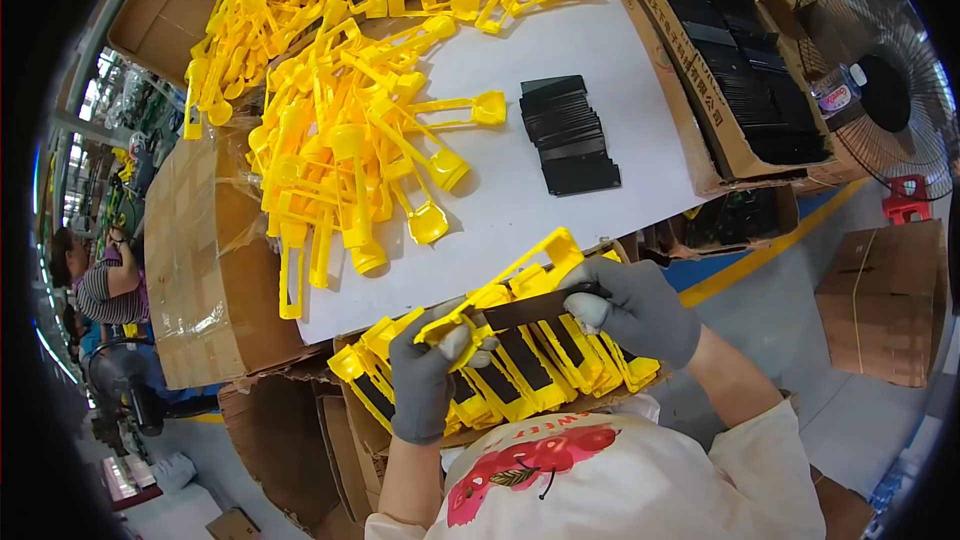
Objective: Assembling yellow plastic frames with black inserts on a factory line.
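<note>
While holding a yellow plastic frame (492, 294) up over a cardboard box (371, 436), grips its near end in the left hand (424, 380), with gray-gloved fingers curled snugly around it. Pinches the right end of a flat black strip (525, 311) in the right hand (645, 308), with thumb and fingers pressed tight on it. Cannot tell for sure about the strip's left end, close by the left fingers. Right below, in the box, a tight row of more yellow frames (500, 406) with black strips in them. Past the box, on the white table (640, 70), a big messy heap of yellow frames (345, 145) to the left, and a spread-out stack of black strips (570, 135) to the right. Farther right, a long box full of black strips (665, 45), then a round fan (885, 90), and near that a small red stool (906, 202).
</note>
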Demonstrator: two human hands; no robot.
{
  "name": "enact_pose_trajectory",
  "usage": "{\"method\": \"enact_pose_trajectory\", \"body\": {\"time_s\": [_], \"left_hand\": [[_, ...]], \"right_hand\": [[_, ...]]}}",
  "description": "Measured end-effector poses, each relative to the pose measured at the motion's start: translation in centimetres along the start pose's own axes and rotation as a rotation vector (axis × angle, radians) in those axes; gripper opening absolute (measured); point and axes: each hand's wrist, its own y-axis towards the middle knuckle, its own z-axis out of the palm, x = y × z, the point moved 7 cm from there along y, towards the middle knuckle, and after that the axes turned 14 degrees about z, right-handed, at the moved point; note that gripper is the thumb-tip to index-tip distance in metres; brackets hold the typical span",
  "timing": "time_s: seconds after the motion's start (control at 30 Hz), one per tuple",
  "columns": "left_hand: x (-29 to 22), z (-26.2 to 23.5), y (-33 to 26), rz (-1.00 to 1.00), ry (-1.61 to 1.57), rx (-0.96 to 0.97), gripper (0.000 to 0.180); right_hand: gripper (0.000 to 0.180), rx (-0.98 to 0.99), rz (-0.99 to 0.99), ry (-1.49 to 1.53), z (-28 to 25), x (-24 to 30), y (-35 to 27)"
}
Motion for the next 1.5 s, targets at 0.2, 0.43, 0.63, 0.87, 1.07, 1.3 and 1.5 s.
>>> {"method": "enact_pose_trajectory", "body": {"time_s": [0.2,0.43,0.63,0.87,1.07,1.3,1.5], "left_hand": [[0.7,1.8,0.1,-0.093,-0.063,0.1,0.033],[1.2,2.6,-0.1,-0.157,-0.071,0.077,0.033],[0.4,4.0,0.5,-0.103,0.114,0.007,0.029],[0.9,5.1,1.2,-0.189,0.139,0.256,0.023],[3.1,8.1,0.7,-0.305,0.191,0.433,0.019],[2.1,11.2,3.8,0.231,0.727,0.653,0.06],[2.5,12.0,3.0,0.348,1.358,0.715,0.066]], "right_hand": [[0.02,-0.076,0.085,-0.257,0.0,-0.5,0.3],[0.016,-0.173,0.031,-0.384,0.0,0.7,-0.8],[0.031,-0.263,0.011,-0.42,-0.6,-0.5,-0.8],[0.035,-0.213,0.055,-0.378,-3.0,-3.5,-2.3],[0.026,-0.469,0.107,-0.443,-1.9,-6.5,-8.5],[0.027,-0.144,0.273,-0.639,-1.4,-7.9,-10.1],[0.028,-0.302,0.143,-0.452,-5.7,-4.5,-2.0]]}}
